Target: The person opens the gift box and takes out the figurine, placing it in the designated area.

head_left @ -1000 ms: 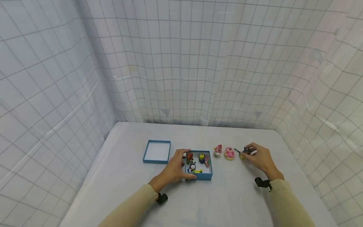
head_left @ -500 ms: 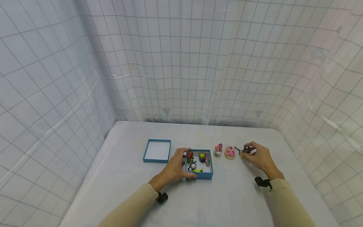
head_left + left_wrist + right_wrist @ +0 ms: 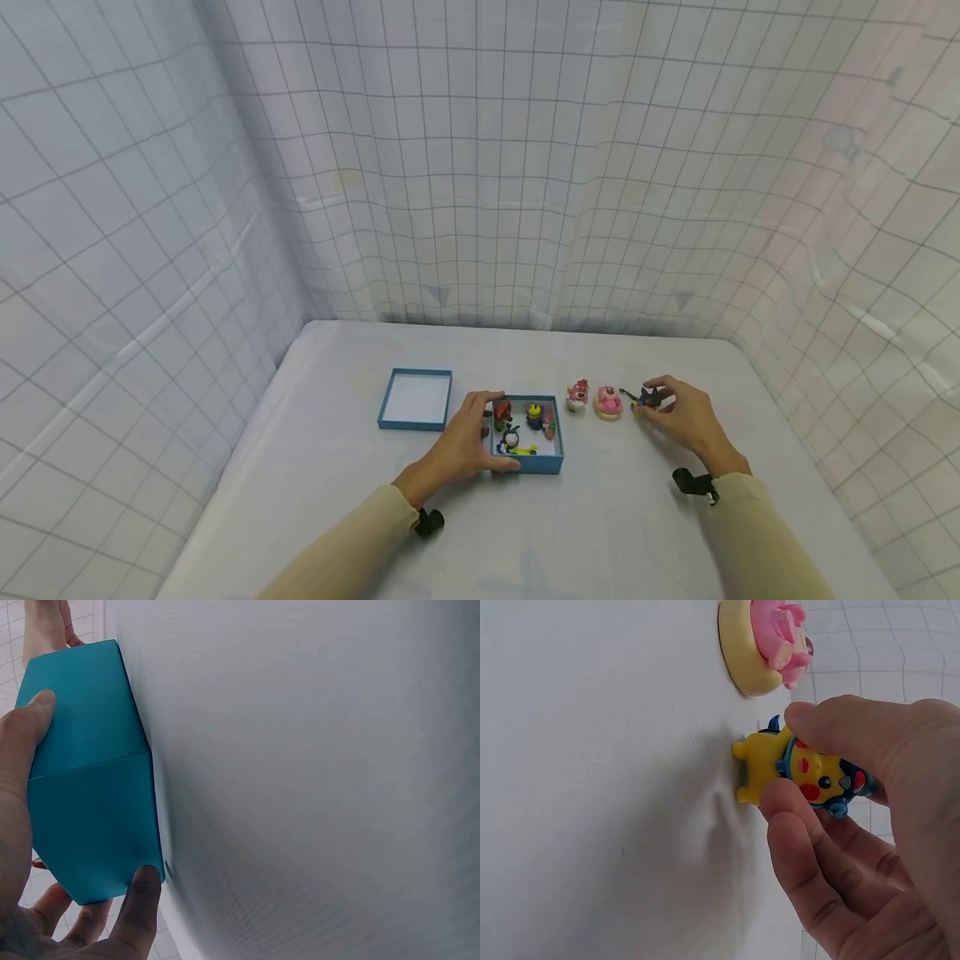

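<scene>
My left hand [image 3: 463,437] grips the left end of a blue open box [image 3: 536,467]; its thumb lies along the front wall and its fingers spread over the left and back sides. Several small figurines stand or lie in the box, among them one with a yellow head [image 3: 534,414]. My right hand [image 3: 686,417] pinches a yellow figurine in a dark blue hood [image 3: 765,761] between thumb and fingers, its feet right at the white tabletop. Just left of it sits a pink figurine on a cream ring base [image 3: 742,652], then a red-and-white figurine [image 3: 577,396].
A shallow blue-rimmed lid [image 3: 416,400], white inside, lies on the table [image 3: 337,500] to the left of the box. White grid-patterned curtains [image 3: 480,167] enclose the back and both sides of the table.
The hooded figurine turns slightly in my right fingers, staying in the same spot. My left hand and the box keep their places; the head view shifts a little.
</scene>
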The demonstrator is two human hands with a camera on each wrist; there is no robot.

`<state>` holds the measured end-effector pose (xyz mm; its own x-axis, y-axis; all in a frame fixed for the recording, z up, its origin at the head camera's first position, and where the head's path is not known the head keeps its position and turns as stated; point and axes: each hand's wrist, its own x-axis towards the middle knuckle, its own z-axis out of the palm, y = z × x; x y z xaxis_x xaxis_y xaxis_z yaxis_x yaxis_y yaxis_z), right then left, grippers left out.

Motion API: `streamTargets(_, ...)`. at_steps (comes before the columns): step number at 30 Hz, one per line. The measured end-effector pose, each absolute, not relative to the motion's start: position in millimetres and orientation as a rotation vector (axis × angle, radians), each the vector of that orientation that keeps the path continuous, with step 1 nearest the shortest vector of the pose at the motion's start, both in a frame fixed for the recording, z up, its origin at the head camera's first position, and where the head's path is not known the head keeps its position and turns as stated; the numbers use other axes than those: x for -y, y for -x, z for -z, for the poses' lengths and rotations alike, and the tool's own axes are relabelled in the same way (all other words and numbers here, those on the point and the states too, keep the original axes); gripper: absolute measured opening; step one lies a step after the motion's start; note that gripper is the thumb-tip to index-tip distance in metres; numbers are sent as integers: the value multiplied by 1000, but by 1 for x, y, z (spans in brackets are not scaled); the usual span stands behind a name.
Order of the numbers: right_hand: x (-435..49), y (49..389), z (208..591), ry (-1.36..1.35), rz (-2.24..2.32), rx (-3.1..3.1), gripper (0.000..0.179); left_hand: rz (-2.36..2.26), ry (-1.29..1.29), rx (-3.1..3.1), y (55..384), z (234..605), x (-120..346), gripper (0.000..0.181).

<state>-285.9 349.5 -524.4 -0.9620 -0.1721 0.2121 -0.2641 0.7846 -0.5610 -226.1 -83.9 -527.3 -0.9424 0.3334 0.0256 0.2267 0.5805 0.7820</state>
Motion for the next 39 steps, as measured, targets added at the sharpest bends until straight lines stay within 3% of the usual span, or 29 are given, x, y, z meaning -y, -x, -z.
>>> streamTargets(39, -335, 274, 511, -390, -775, 2680, 59, -1284, -467, -2680, 227, 525, 83, 119)
